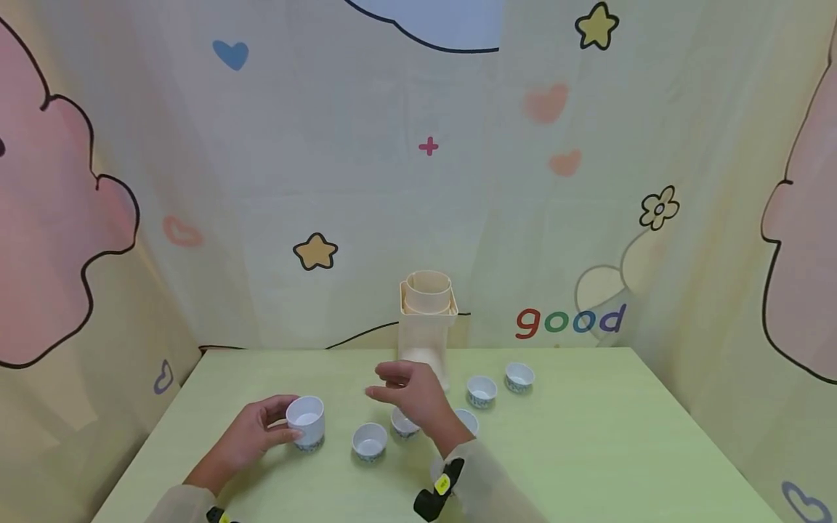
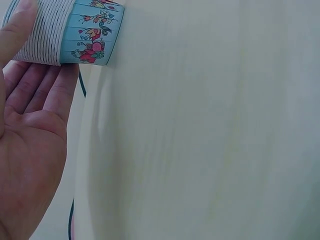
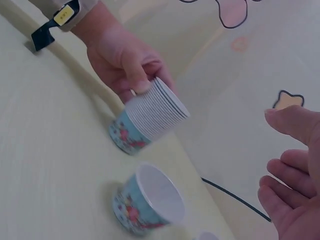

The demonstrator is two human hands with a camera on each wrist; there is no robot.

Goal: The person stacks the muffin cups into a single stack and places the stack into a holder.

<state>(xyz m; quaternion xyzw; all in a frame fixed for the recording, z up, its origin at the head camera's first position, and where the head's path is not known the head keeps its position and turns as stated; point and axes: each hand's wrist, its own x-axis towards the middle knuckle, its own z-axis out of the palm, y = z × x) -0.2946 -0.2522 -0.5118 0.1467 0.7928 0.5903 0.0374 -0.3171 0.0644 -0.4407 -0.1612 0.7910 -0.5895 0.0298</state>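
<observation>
My left hand grips a stack of nested paper cups, thumb on one side and fingers on the other. In the left wrist view the stack shows many white rims and a light-blue floral body. My right hand is raised over the table with its fingers loosely bent and nothing between them. Below and around it stand several single cups, among them one between the two hands and one partly hidden by the right hand. In the right wrist view a single cup stands beside the held stack.
A cream holder with a round tube on top stands at the table's back, its lower part hidden by the right hand. Two single cups, a nearer one and a farther one, stand right of it. Printed curtain surrounds the pale-green table.
</observation>
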